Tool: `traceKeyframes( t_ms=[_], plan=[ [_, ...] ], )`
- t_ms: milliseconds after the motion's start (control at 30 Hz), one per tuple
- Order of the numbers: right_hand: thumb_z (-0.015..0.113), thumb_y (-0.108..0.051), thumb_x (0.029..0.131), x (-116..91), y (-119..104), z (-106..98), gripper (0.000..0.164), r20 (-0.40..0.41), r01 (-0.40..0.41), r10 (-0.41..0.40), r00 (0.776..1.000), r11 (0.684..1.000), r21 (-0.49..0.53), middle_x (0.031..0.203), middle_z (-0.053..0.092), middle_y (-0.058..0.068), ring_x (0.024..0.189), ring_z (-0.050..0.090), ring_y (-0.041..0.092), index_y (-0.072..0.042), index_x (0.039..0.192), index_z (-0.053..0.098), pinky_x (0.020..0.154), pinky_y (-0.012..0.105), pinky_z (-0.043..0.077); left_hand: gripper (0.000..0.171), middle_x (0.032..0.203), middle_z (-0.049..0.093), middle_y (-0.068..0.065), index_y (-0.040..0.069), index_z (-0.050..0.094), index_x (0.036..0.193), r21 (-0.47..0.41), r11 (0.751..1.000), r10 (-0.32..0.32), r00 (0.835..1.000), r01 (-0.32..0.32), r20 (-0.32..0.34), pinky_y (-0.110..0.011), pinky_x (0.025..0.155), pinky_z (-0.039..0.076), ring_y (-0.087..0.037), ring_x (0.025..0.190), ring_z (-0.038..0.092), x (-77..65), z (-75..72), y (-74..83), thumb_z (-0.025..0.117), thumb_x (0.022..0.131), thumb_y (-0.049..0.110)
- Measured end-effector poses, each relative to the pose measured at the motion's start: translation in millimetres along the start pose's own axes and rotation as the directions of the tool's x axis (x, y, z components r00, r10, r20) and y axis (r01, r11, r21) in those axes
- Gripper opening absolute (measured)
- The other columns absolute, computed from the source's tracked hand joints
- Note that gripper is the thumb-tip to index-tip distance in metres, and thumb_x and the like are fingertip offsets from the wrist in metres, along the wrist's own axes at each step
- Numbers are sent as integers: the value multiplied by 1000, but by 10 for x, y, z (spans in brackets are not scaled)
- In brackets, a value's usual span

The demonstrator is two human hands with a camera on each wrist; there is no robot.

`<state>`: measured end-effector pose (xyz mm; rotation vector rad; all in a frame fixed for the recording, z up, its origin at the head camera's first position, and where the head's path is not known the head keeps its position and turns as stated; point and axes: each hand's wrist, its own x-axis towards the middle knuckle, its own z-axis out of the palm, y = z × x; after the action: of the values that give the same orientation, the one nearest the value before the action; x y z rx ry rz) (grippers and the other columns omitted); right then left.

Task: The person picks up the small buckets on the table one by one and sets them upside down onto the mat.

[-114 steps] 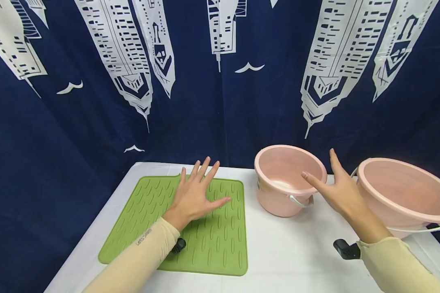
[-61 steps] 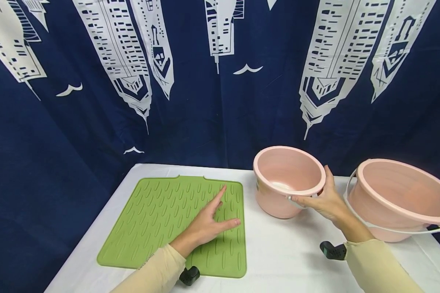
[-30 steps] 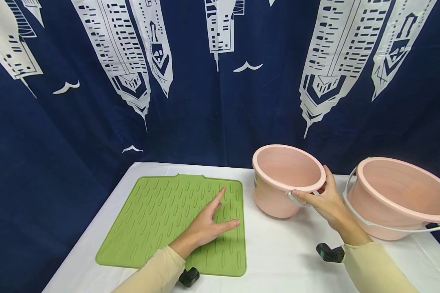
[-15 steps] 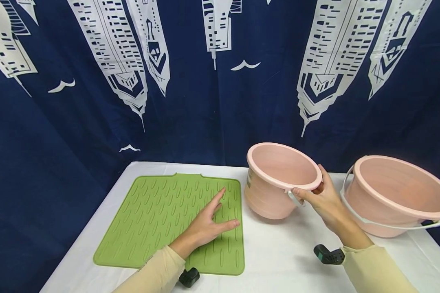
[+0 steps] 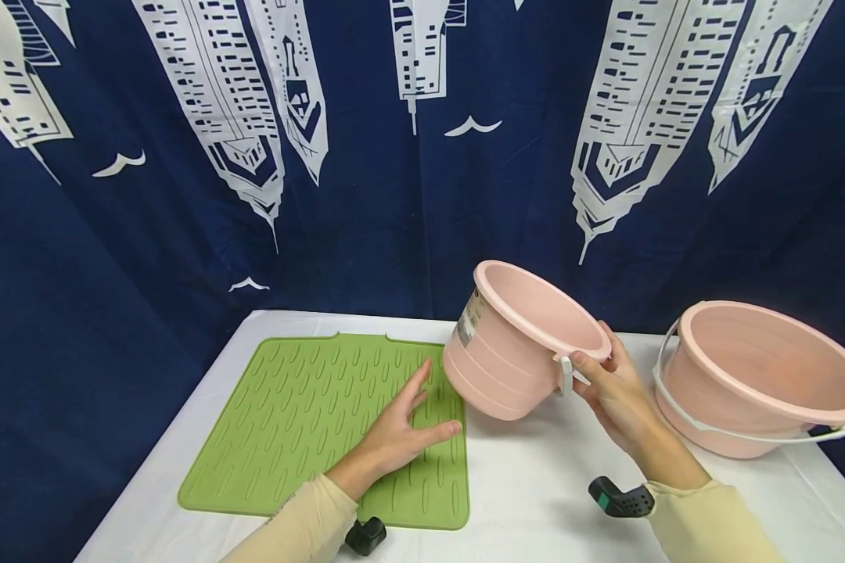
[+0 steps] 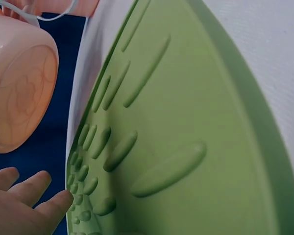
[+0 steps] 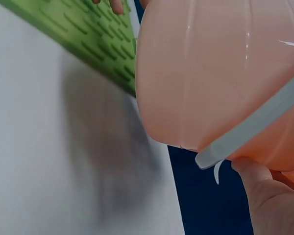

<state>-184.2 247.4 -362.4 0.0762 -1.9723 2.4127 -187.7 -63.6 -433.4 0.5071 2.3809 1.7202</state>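
In the head view my right hand (image 5: 623, 399) grips the rim of a pink plastic bucket (image 5: 496, 360), close to its white handle (image 5: 566, 377). The bucket is lifted off the table and tilted, its base turned left toward the mat's right edge. From the left wrist its round underside (image 6: 24, 93) is visible; the right wrist view shows the ribbed side (image 7: 210, 73). Above a green ribbed silicone mat (image 5: 289, 422) hovers my left hand (image 5: 387, 442), fingers extended and thumb spread, holding nothing.
A second, larger-looking pink bucket (image 5: 746, 426) with a white handle stands upright at the right. A white cloth (image 5: 535, 508) covers the table. Behind it hangs a dark blue curtain (image 5: 366, 219) with white building prints.
My right hand reached the bucket's rim, gripped it, then raised and tilted the bucket leftward. The left hand drew back slightly toward me early on, then stayed nearly still.
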Motion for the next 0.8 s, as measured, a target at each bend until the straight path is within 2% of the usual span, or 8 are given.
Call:
traceKeyframes(
  t_ms=[100,200,267,367,500,600,700,800],
  plan=[
    [61,-21,101,-23,16,38,95,4,26,-27,1000,998,64,160,13,11,116,47,8,-14,160,-14,86,20,48,104,165,19,1,44,9,160,-37,999,25,1000,-26,-13,-57,113,30,-33,145,32,13,4,2,80,84,49],
    [62,-25,101,-40,32,73,95,-2,32,-32,999,992,126,148,27,3,104,47,5,-14,161,-11,77,18,47,109,166,16,-6,40,4,161,-85,996,37,999,-40,-33,-53,115,27,-35,145,30,26,12,6,81,84,46],
    [63,-27,100,-49,37,99,95,-11,29,-27,1000,986,163,140,34,-1,102,48,4,-14,161,-9,76,18,47,113,166,14,-11,36,-1,162,-125,991,48,998,-54,-45,-53,116,26,-39,145,29,31,18,7,81,84,43],
    [64,-31,99,-58,48,141,96,-14,32,-30,999,980,197,136,36,-2,103,49,5,-14,161,-7,77,19,49,117,166,12,-15,35,-5,161,-180,981,56,996,-67,-63,-54,115,26,-42,145,28,37,36,14,82,84,40],
    [64,-36,99,-79,75,204,95,6,38,-40,999,976,216,140,33,1,113,50,10,-12,160,-4,87,26,52,120,165,12,-19,32,-9,161,-257,963,69,995,-84,-66,-59,113,28,-45,143,29,44,83,41,83,84,36],
    [63,-37,99,-95,98,258,85,28,46,-53,998,975,218,140,35,4,115,50,13,-10,158,8,89,27,52,123,164,13,-22,29,-14,160,-324,943,66,996,-79,-53,-59,112,30,-45,142,33,53,133,64,83,85,31],
    [62,-40,99,-106,131,304,71,63,66,-83,995,972,225,139,40,4,117,50,16,-12,152,25,90,29,52,128,163,14,-24,29,-19,159,-400,915,46,998,-60,-46,-52,109,38,-42,139,38,64,185,72,84,84,26],
    [61,-47,98,-107,176,334,58,101,85,-114,988,962,258,139,44,5,117,52,19,-16,144,43,91,32,52,129,160,22,-23,33,-20,158,-459,886,54,997,-70,-48,-44,104,46,-41,136,42,72,223,63,85,83,23]
  ],
)
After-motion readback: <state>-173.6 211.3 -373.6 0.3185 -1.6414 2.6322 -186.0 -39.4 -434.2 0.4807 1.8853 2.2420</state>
